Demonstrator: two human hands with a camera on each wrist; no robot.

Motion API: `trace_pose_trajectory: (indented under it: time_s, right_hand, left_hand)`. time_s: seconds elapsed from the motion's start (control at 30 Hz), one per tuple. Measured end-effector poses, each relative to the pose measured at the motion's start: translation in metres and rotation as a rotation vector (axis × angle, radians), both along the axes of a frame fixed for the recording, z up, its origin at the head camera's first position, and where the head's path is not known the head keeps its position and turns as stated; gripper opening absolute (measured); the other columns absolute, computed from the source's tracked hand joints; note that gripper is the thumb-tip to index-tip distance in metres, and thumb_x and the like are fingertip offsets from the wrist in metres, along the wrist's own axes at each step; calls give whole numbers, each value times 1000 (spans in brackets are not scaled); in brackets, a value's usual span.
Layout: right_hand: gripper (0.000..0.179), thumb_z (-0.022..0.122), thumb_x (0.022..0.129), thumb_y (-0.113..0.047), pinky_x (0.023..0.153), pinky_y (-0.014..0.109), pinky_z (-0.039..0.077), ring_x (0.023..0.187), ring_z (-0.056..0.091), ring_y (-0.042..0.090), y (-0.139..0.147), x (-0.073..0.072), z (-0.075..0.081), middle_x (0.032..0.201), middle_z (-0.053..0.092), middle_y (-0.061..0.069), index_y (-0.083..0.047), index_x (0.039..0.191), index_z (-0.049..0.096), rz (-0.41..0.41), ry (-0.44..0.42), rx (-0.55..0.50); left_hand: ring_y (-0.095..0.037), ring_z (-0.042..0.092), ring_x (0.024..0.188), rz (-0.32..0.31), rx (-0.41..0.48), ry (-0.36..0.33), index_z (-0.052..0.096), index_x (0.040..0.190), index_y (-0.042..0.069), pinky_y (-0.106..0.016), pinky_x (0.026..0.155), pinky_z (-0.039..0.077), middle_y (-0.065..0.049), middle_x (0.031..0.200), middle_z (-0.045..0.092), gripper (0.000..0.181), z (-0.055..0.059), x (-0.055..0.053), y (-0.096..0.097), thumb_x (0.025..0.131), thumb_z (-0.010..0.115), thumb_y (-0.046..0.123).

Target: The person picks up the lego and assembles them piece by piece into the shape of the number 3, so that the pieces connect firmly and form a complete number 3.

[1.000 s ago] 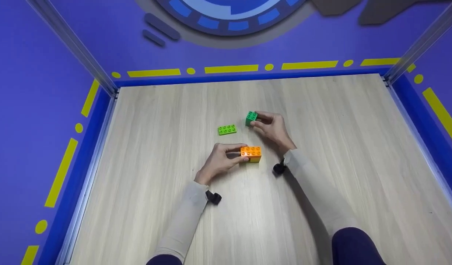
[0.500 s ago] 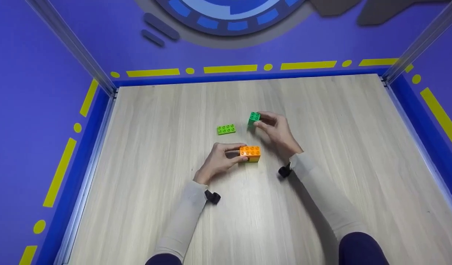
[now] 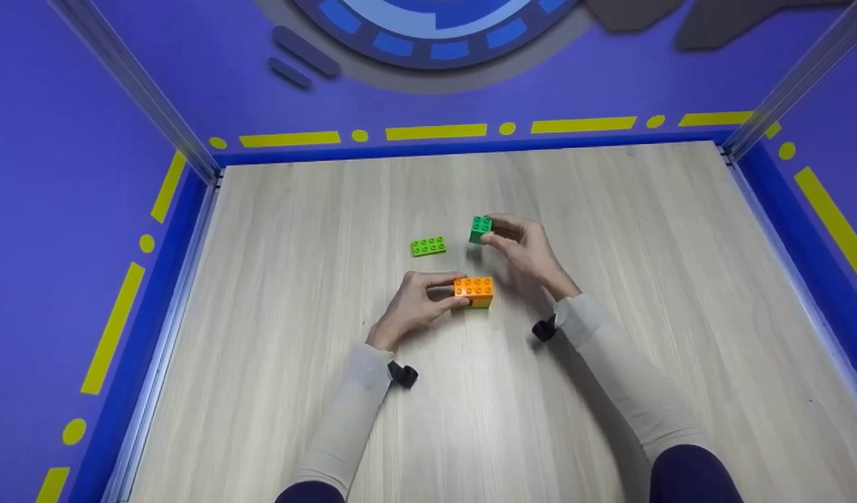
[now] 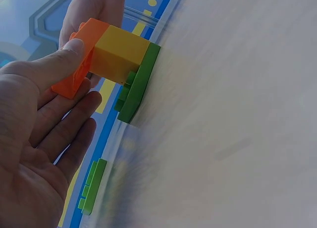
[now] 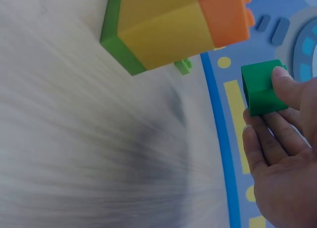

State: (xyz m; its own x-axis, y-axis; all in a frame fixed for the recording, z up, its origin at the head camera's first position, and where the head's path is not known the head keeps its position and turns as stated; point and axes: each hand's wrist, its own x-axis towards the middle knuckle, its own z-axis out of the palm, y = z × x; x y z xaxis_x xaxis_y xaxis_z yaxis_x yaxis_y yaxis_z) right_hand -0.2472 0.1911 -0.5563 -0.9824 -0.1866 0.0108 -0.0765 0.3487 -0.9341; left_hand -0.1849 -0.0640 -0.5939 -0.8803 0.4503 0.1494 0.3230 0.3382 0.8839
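My left hand (image 3: 414, 307) pinches the orange brick (image 3: 473, 286) between thumb and fingers. That brick tops a stack: beneath it comes a yellow brick (image 4: 121, 54), then a light green plate (image 4: 141, 89) with some studs bare. The stack's lower part is mostly hidden in the head view. Behind it, to the right, my right hand (image 3: 529, 248) grips a small dark green brick (image 3: 481, 229), studs up, above the table. The right wrist view shows that dark green brick (image 5: 265, 86) with its thumb on one side and fingers on the other, apart from the stack.
A second light green plate (image 3: 428, 246) lies studs up on the wooden table (image 3: 295, 230), behind my left hand and left of the dark green brick. Blue walls (image 3: 442, 105) with yellow marks border the table at the back and both sides.
My right hand, with the dark green brick, has shifted slightly right and then a little toward me. The left hand and the stack have stayed in place.
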Motion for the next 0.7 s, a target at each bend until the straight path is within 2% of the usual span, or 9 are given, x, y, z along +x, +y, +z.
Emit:
trace_pose_trajectory:
  time_s: [0.1,0.27,0.7]
  right_hand:
    - [43,75,102,-22,109,41,56,126,68,24,-1,2,4,138,72,8,-14,143,68,8,-2,2]
    - [43,77,101,-21,109,44,56,124,70,27,-1,6,10,135,74,10,-11,142,69,31,48,0]
    - [41,77,100,-18,110,49,55,122,71,30,1,16,16,130,76,13,-8,139,71,61,104,-11]
  left_hand:
    - [-15,73,120,3,3,-5,74,136,14,-37,106,58,-5,133,76,49,0,1,0,93,85,35]
    - [-16,73,121,-1,9,-8,74,136,14,-37,106,58,-5,133,76,49,0,2,0,93,85,35]
    - [-15,75,114,-8,21,-9,75,133,9,-38,100,61,-6,126,78,46,1,2,2,94,85,31]
